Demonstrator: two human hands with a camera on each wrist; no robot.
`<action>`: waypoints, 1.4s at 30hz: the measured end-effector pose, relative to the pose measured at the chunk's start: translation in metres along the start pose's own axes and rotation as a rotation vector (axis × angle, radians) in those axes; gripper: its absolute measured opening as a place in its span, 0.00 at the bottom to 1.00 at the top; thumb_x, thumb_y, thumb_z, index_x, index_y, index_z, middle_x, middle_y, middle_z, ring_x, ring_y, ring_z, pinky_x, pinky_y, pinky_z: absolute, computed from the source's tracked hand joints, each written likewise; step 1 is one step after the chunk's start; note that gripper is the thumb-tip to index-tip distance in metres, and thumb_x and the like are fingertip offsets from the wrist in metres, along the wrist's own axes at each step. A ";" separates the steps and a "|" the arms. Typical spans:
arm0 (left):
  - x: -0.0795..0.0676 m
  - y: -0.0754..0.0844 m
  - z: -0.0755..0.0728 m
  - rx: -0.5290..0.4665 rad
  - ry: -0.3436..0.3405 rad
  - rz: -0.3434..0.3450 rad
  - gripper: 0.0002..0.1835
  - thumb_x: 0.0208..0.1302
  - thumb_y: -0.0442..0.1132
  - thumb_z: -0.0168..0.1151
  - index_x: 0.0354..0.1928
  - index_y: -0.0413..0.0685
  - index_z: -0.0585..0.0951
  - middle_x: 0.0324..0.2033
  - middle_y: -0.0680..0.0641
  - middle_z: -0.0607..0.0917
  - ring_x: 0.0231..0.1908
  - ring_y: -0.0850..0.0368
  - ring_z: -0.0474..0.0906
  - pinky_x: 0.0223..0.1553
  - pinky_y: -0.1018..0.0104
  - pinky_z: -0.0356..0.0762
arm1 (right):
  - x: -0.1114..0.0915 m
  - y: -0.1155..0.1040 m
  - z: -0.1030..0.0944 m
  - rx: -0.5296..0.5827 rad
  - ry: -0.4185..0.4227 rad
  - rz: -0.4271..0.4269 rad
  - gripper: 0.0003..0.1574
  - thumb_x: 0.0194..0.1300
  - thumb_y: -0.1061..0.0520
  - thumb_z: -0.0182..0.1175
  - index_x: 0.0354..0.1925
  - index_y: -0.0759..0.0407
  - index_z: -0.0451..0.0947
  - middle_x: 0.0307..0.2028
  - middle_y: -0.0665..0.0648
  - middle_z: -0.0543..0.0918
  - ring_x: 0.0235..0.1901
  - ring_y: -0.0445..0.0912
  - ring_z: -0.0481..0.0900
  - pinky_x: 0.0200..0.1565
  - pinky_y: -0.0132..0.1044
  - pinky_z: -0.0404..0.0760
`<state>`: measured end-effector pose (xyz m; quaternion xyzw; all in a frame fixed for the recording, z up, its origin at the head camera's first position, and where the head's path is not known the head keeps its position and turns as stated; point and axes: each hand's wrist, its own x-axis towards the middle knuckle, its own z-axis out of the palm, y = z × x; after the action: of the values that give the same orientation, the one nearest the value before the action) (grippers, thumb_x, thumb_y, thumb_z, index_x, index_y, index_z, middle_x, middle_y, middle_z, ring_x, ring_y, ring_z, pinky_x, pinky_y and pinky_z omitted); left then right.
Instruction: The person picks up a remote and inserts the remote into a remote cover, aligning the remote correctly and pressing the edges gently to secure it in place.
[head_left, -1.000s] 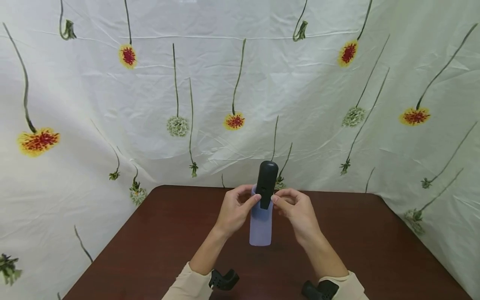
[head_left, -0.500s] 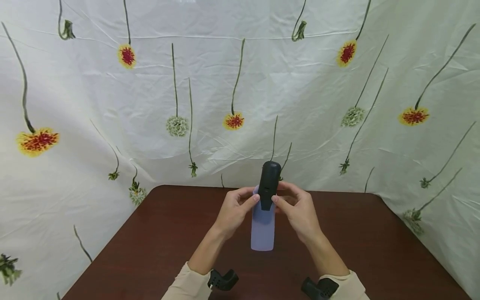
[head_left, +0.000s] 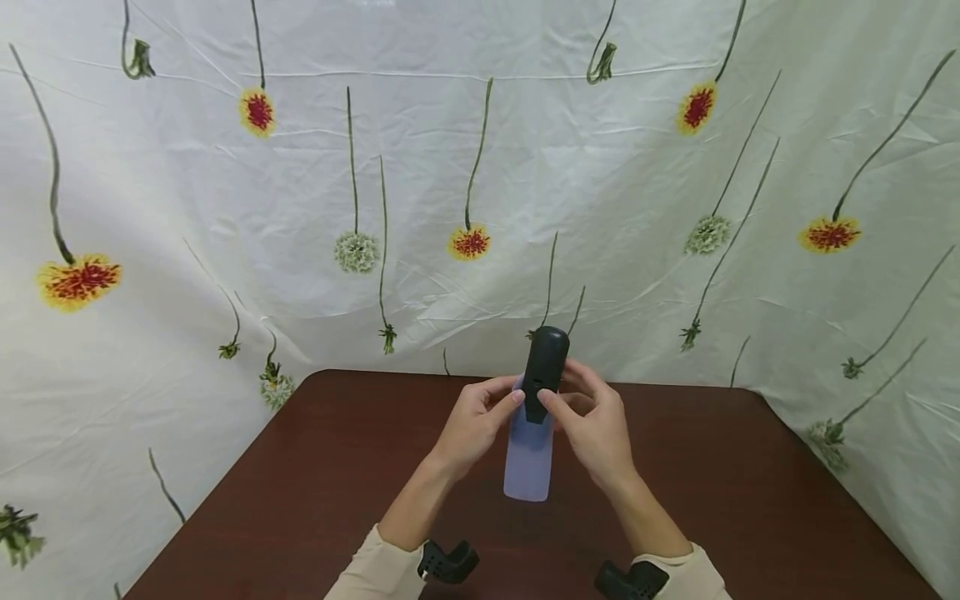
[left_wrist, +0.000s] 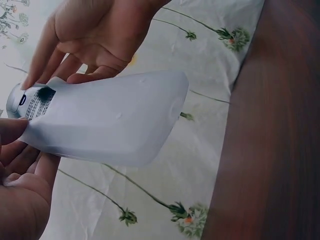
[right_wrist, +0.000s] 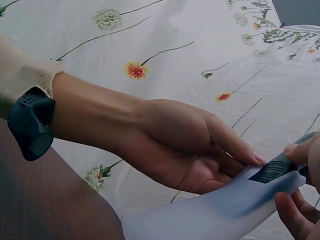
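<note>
A black remote control (head_left: 547, 360) stands partly inside a translucent lavender silicone cover (head_left: 528, 467), its rounded end sticking out at the top. My left hand (head_left: 467, 421) pinches the cover near its rim, thumb in front, beside the remote. From the other side my right hand (head_left: 597, 425) holds the pair, its thumb on the remote's lower part and its fingers behind. The left wrist view shows printing on the remote (left_wrist: 37, 104) and the cover's closed end (left_wrist: 150, 115). In the right wrist view the right hand (right_wrist: 304, 167) is cut off by the edge.
Beneath the hands lies a dark reddish-brown table (head_left: 337, 500) with rounded far corners. A white cloth (head_left: 420, 167) printed with flowers hangs behind and around it. Black cameras sit at the left wrist (head_left: 448, 561) and right wrist (head_left: 632, 579).
The remote and cover have shifted slightly right and tilted, the remote's top leaning right. My right thumb has moved left onto the remote's lower part. My left hand has hardly moved.
</note>
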<state>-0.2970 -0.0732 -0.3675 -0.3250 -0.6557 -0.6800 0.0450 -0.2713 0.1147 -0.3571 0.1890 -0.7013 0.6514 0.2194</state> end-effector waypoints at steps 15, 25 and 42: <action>-0.001 0.001 -0.006 0.119 0.085 0.083 0.19 0.70 0.31 0.67 0.62 0.39 0.81 0.48 0.40 0.82 0.48 0.46 0.82 0.46 0.59 0.84 | 0.005 0.006 -0.006 0.057 -0.007 0.022 0.27 0.69 0.68 0.66 0.65 0.62 0.77 0.53 0.63 0.85 0.43 0.51 0.86 0.43 0.40 0.83; -0.002 0.002 -0.012 0.252 0.067 0.052 0.17 0.71 0.36 0.68 0.58 0.40 0.86 0.52 0.45 0.87 0.55 0.49 0.81 0.52 0.55 0.81 | 0.004 0.009 -0.003 0.115 -0.027 -0.001 0.27 0.69 0.69 0.66 0.65 0.64 0.77 0.52 0.66 0.84 0.45 0.53 0.84 0.43 0.40 0.85; 0.002 -0.002 -0.002 0.234 0.250 0.169 0.07 0.69 0.32 0.69 0.43 0.38 0.91 0.38 0.47 0.90 0.44 0.51 0.85 0.45 0.64 0.82 | 0.004 0.008 -0.002 0.107 -0.081 0.030 0.31 0.70 0.69 0.65 0.69 0.63 0.74 0.50 0.67 0.84 0.47 0.55 0.85 0.42 0.42 0.87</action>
<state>-0.3005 -0.0743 -0.3680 -0.2846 -0.6901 -0.6278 0.2207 -0.2791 0.1175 -0.3617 0.2160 -0.6766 0.6830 0.1707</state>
